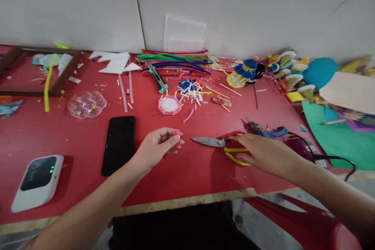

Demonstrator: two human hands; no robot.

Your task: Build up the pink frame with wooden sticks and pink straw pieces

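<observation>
Our arms point(96, 196) reach over the red table point(175, 189); our right hand point(263, 150) lies on the scissors point(208, 141), whether gripping we cannot tell. Beyond the scissors, our pink dish point(168, 112) already has sticks point(176, 93) round its rim; left of the scissors, our left hand point(159, 143) pinches a pink strip point(176, 132), unattached

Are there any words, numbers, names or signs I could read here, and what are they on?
No words or numbers are clear enough to read.
White device: faint marks on its dark screen, too blurred; small green lights glow there.
Purple box: pale patches, too small and blurred.
Phone: black screen, no writing shows.
</observation>
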